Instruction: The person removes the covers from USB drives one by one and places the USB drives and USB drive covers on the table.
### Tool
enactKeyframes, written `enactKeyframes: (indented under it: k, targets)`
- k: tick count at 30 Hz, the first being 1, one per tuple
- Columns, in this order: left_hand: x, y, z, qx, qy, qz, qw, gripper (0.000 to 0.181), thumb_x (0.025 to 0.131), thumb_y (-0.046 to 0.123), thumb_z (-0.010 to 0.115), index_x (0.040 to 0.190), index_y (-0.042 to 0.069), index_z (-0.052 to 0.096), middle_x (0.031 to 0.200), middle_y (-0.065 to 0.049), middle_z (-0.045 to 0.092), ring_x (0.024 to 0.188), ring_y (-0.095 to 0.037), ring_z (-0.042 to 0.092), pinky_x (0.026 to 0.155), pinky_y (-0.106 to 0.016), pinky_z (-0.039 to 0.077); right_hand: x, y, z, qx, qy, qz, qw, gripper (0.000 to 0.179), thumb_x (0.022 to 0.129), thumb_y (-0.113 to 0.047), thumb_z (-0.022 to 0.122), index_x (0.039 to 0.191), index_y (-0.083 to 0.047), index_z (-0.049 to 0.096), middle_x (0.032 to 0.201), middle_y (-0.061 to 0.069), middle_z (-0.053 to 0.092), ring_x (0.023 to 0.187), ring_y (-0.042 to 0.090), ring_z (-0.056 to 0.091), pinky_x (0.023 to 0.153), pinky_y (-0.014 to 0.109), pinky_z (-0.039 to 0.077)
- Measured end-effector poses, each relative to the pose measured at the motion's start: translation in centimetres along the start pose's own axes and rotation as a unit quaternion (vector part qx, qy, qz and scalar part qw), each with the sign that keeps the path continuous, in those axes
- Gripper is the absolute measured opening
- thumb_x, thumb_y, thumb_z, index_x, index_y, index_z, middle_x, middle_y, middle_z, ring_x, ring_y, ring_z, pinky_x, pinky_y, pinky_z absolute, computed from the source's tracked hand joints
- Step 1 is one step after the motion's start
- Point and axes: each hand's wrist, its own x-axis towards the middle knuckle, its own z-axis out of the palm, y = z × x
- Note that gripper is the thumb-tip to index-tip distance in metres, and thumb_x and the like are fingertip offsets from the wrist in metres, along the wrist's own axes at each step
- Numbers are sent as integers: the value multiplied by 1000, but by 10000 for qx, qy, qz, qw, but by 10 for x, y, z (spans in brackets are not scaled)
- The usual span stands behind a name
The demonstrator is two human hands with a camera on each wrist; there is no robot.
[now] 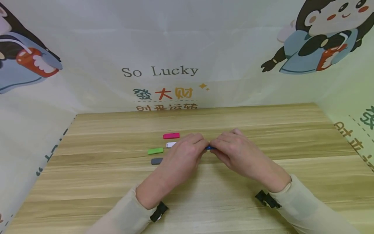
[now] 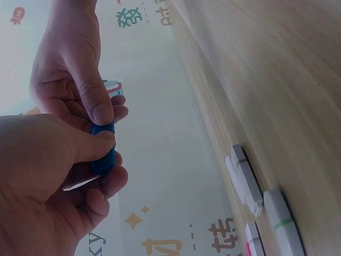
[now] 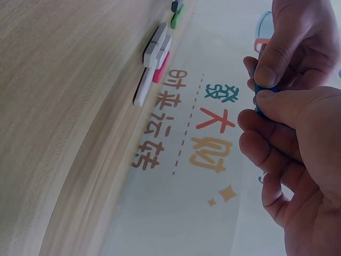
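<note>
Both hands meet over the table, raised above its surface. The left hand (image 1: pixel 185 154) pinches one end of a small blue stick-shaped piece (image 2: pixel 104 152) between thumb and fingers. The right hand (image 1: pixel 242 154) pinches the other end, its thumb (image 2: pixel 95 98) close to the left thumb. Seen from the head, only a short strip of blue shows between the fingertips; the fingers hide the rest. Beside the left hand lie a pink piece (image 1: pixel 171 136), a white piece (image 1: pixel 170 145), a green piece (image 1: pixel 155 150) and a grey piece (image 1: pixel 156 161), the last partly covered by the hand.
The wood-grain table (image 1: pixel 96 169) is bordered by a pale printed cloth (image 1: pixel 233 87) at the back and sides. In the right wrist view, several white pieces (image 3: pixel 155 48) lie close together on the table. Dark clips (image 1: pixel 159 212) sit at both sleeve cuffs.
</note>
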Motion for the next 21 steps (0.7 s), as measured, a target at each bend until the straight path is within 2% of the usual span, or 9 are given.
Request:
enactKeyframes:
  k: [21]
  targets:
    - [0, -1, -1, 118, -31, -60, 9999, 8, 101, 2, 72, 108, 3, 76, 93, -1, 64, 88, -19, 63, 81, -31, 56, 0, 1, -3, 10, -147, 133, 9998, 13, 94, -9, 81, 106, -6, 77, 91, 1, 75, 87, 20, 72, 80, 39, 48]
